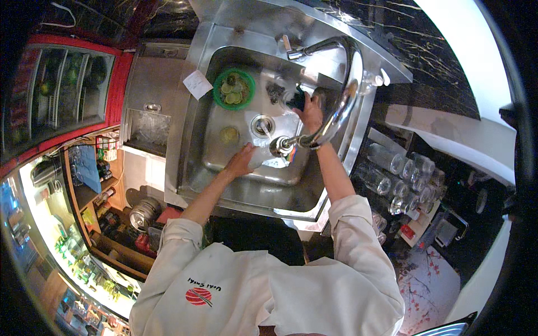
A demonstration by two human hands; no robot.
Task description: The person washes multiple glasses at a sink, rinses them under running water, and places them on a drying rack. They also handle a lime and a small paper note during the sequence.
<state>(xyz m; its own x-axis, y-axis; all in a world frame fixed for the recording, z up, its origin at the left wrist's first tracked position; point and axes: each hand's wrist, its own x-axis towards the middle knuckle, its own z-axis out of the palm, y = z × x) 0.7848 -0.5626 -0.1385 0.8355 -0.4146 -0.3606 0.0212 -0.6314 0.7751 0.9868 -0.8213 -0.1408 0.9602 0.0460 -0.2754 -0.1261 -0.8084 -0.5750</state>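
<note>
Left hand [242,159] is clamped on what looks like a clear glass [268,157], wet, slippery and fragile, best held round its wall, near the sink's [193,151] front edge, while the right hand [311,112] is closed on a dark sponge [297,99].

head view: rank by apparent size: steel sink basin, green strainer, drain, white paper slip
1. steel sink basin
2. green strainer
3. and 4. drain and white paper slip: look alike in size, so no ranking between them.

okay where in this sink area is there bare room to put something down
Bare steel lies on the sink floor left of the drain, below the green strainer, apart from one small yellowish piece there. Crowded: under the faucet, where the left hand holds a glass and the right hand grips a dark sponge.
</note>
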